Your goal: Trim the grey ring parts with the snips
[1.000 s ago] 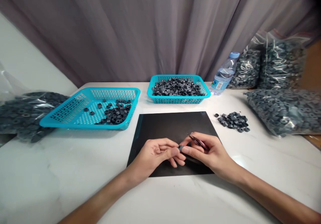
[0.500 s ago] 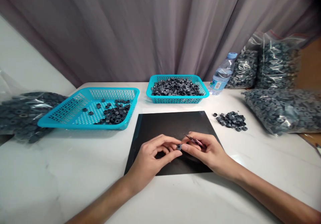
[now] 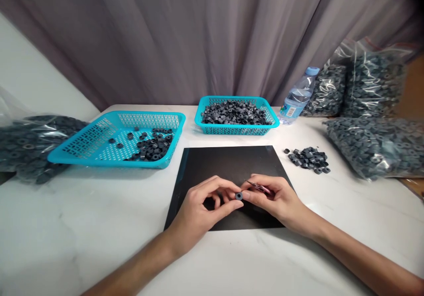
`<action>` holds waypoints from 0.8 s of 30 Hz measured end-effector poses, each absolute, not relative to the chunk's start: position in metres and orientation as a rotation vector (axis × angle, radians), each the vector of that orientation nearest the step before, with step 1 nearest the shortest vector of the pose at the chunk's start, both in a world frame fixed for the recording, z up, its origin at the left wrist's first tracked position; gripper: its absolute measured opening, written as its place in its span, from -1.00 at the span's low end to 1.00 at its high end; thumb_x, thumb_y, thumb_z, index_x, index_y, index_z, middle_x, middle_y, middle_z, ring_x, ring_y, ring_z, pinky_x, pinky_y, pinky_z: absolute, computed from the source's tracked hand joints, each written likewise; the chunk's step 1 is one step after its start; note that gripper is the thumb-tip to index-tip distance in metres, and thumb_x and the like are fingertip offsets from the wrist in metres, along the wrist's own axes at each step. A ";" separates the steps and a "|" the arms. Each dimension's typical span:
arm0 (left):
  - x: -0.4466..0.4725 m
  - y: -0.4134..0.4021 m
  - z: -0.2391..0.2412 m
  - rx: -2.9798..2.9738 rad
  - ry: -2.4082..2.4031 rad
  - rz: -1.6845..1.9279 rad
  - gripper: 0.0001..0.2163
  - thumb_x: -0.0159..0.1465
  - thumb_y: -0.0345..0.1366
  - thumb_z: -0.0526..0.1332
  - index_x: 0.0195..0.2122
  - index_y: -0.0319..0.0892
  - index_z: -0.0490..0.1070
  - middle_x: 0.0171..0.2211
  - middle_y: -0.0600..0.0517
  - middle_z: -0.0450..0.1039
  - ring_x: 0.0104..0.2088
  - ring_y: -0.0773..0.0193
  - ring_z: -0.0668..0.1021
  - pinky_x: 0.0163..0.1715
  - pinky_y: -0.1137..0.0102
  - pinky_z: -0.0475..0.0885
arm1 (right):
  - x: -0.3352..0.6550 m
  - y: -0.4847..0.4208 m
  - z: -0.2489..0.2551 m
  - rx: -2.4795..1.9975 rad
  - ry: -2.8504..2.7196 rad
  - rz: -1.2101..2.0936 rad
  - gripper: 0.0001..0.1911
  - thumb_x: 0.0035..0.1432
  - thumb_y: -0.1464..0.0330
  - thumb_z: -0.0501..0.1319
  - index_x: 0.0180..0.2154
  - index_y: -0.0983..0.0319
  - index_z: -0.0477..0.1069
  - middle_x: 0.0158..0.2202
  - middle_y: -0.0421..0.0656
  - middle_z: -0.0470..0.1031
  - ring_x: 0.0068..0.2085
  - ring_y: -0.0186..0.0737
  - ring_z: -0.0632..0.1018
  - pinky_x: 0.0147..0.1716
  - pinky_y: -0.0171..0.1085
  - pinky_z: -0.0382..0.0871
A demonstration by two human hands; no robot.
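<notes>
Both hands meet over a black mat (image 3: 228, 165) in the middle of the white table. My left hand (image 3: 202, 203) pinches a small dark grey ring (image 3: 239, 195) between thumb and fingers, its hole facing me. My right hand (image 3: 274, 196) touches the same ring with its fingertips and also grips a thin reddish tool (image 3: 256, 185), which lies across the fingers and points left. A small loose heap of the same grey rings (image 3: 309, 159) lies on the table to the right of the mat.
A teal basket (image 3: 99, 143) at the left holds several rings; a second teal basket (image 3: 208, 130) behind the mat is full of them. A water bottle (image 3: 296, 97) and clear bags of rings (image 3: 371, 146) stand at the right, another bag (image 3: 23, 146) at the far left.
My left hand's fingers have uncurled and the ring has been turned so its hole now faces me. Both hands stay at the same spot over the mat.
</notes>
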State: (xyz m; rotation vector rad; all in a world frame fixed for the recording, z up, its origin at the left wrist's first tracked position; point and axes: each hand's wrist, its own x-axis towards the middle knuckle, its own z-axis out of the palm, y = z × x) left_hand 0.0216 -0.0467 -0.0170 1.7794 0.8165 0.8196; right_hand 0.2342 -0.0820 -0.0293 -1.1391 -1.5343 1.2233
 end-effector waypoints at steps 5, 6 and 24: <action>0.021 -0.047 -0.014 1.795 0.849 0.804 -0.90 0.27 -0.27 0.43 -0.22 -0.10 0.58 -0.34 0.10 0.48 -0.41 0.39 0.48 -0.45 0.49 0.36 | 0.235 -0.081 -0.029 -1.108 -1.545 1.245 -0.79 0.30 0.19 0.31 -0.26 0.18 0.61 -0.41 -0.23 0.38 -0.36 -0.31 0.35 -0.39 -0.31 0.21; 0.021 -0.047 -0.013 1.787 0.859 0.801 -0.90 0.27 -0.26 0.43 -0.22 -0.10 0.58 -0.34 0.10 0.48 -0.41 0.38 0.49 -0.44 0.49 0.37 | 0.236 -0.081 -0.028 -1.110 -1.540 1.256 -0.78 0.30 0.18 0.31 -0.26 0.18 0.61 -0.41 -0.22 0.38 -0.35 -0.30 0.35 -0.39 -0.31 0.21; 0.022 -0.043 -0.018 1.464 0.828 0.639 -0.78 0.40 -0.17 0.28 -0.25 -0.22 0.56 -0.32 -0.04 0.65 -0.37 0.26 0.66 -0.46 0.48 0.48 | 0.234 -0.081 -0.034 -1.139 -1.403 1.330 -0.67 0.18 0.10 0.40 -0.38 0.23 0.51 -0.46 -0.26 0.39 -0.44 -0.35 0.28 -0.45 -0.32 0.14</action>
